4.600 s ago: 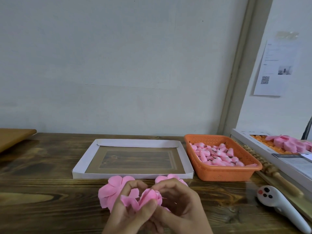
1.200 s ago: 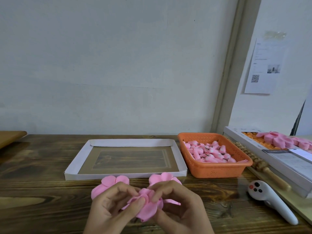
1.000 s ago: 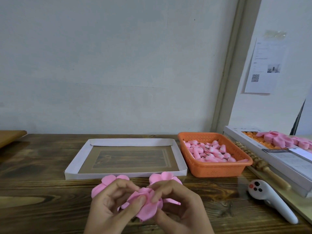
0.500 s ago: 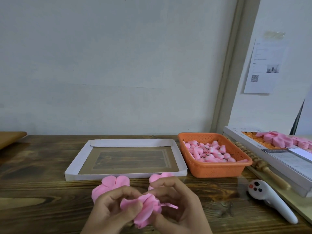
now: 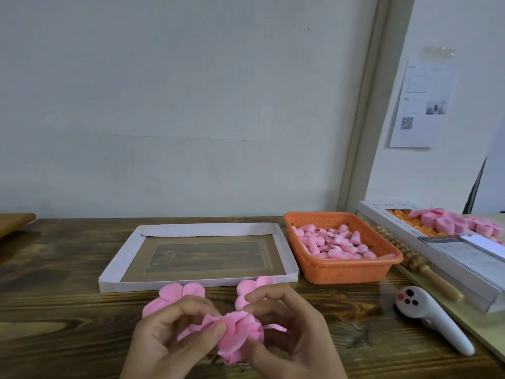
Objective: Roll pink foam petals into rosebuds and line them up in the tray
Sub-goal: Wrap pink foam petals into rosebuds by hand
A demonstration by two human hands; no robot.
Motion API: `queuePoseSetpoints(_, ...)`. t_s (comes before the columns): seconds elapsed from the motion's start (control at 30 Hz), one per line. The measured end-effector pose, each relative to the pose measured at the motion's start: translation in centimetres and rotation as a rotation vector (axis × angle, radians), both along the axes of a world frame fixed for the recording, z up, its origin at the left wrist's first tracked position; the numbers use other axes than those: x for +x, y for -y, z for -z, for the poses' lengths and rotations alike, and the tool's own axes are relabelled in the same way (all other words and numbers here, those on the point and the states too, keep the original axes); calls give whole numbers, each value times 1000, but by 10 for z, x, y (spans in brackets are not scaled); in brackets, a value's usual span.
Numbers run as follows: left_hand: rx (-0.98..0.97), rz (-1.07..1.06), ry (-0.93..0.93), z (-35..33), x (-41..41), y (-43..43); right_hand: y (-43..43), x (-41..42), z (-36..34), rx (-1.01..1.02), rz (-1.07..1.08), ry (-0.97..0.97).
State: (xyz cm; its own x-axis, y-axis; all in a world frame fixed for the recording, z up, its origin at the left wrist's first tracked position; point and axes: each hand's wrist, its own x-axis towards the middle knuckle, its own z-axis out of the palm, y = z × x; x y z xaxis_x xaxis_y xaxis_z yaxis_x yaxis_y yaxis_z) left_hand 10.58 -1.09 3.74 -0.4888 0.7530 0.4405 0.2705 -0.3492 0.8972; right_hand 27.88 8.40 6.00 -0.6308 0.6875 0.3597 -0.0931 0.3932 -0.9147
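Wooden table [image 5: 54, 310]: white tray [image 5: 207, 229], orange basket [image 5: 347, 272], pink petals [image 5: 177, 292], white wand [image 5: 434, 324].

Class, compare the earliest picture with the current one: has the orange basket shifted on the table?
No. The orange basket stays right beside the white cardboard tray, at its right wall, just as before; only the camera view shifted.

In front of the tray [image 5: 112, 272], the left hand [image 5: 169, 340] and right hand [image 5: 295, 332] run off the bottom edge at the wrists. Their fingers cover much of the foam bud [image 5: 235, 332] they pinch, hiding its base. Two flat petal pieces [image 5: 177, 292] lie partly behind the hands. Right of the tray, the long box [image 5: 377, 212] is cut by the picture's edge, and the wall sheet [image 5: 422, 105] has print too small to read. Left of the tray, only a corner of a wooden board [image 5: 13, 224] shows.
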Motion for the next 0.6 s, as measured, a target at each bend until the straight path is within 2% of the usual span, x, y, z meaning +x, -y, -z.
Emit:
queuePoseSetpoints(0.2,61,6,-114,-14,4,-4,2,-1,-3,40,-10,8)
queuePoseSetpoints(0.43,113,-66,-46,-12,9,-7,2,0,-4,70,-7,5)
queuePoseSetpoints(0.6,193,-130,-252,-8,7,-6,2,-1,-3,109,16,-9)
